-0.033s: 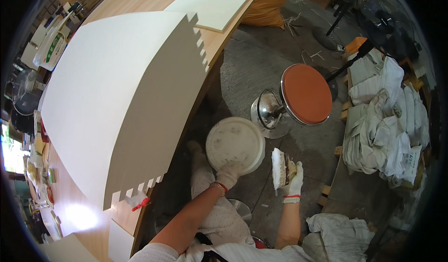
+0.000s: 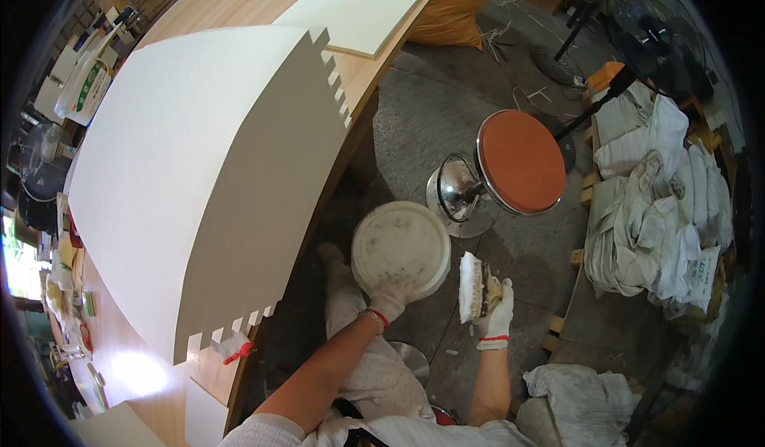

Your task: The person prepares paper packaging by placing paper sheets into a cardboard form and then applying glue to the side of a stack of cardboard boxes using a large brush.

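My left hand [image 2: 388, 294], in a pale glove, grips the near rim of a round whitish bucket lid [image 2: 401, 248]. Its fingers blend with the lid's colour. To the right, my right hand [image 2: 498, 311], also gloved, is closed around a wide brush [image 2: 472, 289] with thick white bristles and a brownish handle. The brush is held up above the floor, its bristles facing left. Left of both hands, a large white panel [image 2: 175, 136] with notched, comb-like edges lies on the wooden table [image 2: 215, 5].
A stool [image 2: 522, 162] with a round orange-red seat stands beyond the bucket. Folded white sacks [image 2: 637, 216] are stacked at the right, near a black standing fan [image 2: 653, 37]. A white board [image 2: 358, 9] lies on the table's far end; a red-and-white item [image 2: 237, 350] lies near its edge.
The brush and my right hand have shifted slightly left. The whole view has moved a little; my left hand stays at the lid.
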{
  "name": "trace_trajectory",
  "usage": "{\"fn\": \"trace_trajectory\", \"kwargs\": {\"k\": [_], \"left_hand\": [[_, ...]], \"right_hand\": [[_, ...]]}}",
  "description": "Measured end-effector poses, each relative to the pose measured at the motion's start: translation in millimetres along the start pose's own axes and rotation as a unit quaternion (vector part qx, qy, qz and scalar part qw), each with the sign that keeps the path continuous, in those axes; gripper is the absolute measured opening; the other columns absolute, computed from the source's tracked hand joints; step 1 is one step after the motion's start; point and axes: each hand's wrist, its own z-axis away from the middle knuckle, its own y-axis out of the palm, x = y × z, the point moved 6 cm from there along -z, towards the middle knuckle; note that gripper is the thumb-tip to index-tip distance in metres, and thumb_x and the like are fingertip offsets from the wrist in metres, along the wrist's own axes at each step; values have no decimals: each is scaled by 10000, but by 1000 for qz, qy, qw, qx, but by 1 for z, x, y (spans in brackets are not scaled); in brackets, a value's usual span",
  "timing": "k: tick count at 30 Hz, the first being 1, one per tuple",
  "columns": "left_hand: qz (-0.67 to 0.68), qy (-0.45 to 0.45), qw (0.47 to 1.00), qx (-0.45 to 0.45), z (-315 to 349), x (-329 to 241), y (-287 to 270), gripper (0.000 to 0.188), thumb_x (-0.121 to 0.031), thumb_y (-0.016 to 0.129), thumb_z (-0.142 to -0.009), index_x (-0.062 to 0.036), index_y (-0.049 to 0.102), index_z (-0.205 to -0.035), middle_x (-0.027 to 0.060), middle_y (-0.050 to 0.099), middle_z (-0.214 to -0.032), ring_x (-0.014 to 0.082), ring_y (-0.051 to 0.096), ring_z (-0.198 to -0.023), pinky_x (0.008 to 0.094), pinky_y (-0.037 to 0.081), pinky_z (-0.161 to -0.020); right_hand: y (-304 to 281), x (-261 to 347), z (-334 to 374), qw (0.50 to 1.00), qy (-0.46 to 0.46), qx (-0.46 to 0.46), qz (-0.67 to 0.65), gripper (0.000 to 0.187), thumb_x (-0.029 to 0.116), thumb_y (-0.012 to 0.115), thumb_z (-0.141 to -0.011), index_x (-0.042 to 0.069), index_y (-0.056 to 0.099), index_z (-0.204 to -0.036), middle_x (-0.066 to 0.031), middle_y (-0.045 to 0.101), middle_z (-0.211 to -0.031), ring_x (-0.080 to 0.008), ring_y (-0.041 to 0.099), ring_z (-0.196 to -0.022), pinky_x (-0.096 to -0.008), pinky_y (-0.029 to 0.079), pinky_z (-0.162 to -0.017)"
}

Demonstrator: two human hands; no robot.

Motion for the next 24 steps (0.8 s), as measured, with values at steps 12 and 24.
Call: {"fn": "trace_trajectory", "kwargs": {"k": [12,24], "left_hand": [[158,-16,983,-94,119,-17,-58,512,-188,667,-818,-69,506,-1290,150,558,-1186,343,563,-1106,428,475,-867],[-127,-100,912,-377,322,33,-291,435,65,632,-725,11,557,-1150,196,588,-1191,380,562,-1102,403,495,-885]], "right_hand": [[279,-60,75,873,-192,447,39,336,170,604,-911,64,543,-1224,-100,607,-1127,-268,584,-1031,-402,509,-847],[307,-64,125,785,-374,455,190,93,30,645,-834,38,641,-927,-98,658,-901,-231,642,-812,-328,529,-741]]}}
